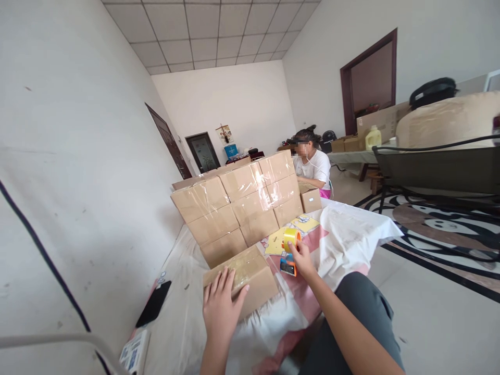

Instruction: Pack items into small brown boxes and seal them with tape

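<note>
On box (pixel 255 278), my left hand (pixel 221 308) lies flat, fingers spread; right hand (pixel 301 260) fingers wrap tape dispenser (pixel 289 255). Risk, I judge: box could slide under light press, tape landing crooked.

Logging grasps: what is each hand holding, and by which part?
The right hand grips the tape dispenser by its frame, just beneath the yellow roll. The left hand holds nothing; it rests flat on a taped cardboard box.

I note stack of taped cardboard boxes (pixel 242 203) near left wall, on white sheet (pixel 351 229). Black phone (pixel 154 303) flat on sheet. Second person (pixel 314 166) seated behind stack. White jug (pixel 373 138) on far table. Patterned rug (pixel 441 229) at right, by black chair frame (pixel 429 166).
</note>
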A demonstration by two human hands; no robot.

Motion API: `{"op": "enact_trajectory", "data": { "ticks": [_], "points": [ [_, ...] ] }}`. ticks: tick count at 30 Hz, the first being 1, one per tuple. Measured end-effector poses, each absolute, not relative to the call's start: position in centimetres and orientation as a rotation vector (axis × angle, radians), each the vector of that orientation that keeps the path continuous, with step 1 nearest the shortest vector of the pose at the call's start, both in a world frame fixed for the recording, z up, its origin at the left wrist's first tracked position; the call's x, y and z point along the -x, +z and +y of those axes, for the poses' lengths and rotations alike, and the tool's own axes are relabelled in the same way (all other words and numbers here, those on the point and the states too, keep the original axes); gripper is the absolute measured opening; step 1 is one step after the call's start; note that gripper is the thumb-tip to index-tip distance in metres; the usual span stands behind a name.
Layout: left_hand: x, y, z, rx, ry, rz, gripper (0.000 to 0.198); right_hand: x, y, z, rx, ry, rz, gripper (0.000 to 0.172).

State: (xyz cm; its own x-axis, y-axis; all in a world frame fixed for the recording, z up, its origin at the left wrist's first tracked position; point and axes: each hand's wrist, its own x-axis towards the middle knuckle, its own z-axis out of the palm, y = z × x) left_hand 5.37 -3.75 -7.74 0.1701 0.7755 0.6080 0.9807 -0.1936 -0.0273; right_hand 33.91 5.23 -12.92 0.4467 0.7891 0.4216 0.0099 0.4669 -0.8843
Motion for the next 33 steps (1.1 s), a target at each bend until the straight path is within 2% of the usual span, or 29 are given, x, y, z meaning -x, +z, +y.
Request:
{"op": "enact_trajectory", "data": {
  "ticks": [17, 27, 33],
  "points": [
    [-5.3, -7.8, -3.8, 2.038, -0.659, -1.623, 0.050, -33.6, -13.0, 5.4, 0.988, 0.650, -1.065, 0.041],
    [-5.0, -8.3, -3.4, 2.009, -0.705, -1.559, 0.049, -33.2, -11.8, 4.1, 0.899, 0.813, -0.966, 0.047],
    [-4.8, -8.8, -3.0, 1.991, -0.751, -1.487, 0.050, -33.2, -11.7, 4.1, 0.888, 0.834, -0.926, 0.044]
  ]
}}
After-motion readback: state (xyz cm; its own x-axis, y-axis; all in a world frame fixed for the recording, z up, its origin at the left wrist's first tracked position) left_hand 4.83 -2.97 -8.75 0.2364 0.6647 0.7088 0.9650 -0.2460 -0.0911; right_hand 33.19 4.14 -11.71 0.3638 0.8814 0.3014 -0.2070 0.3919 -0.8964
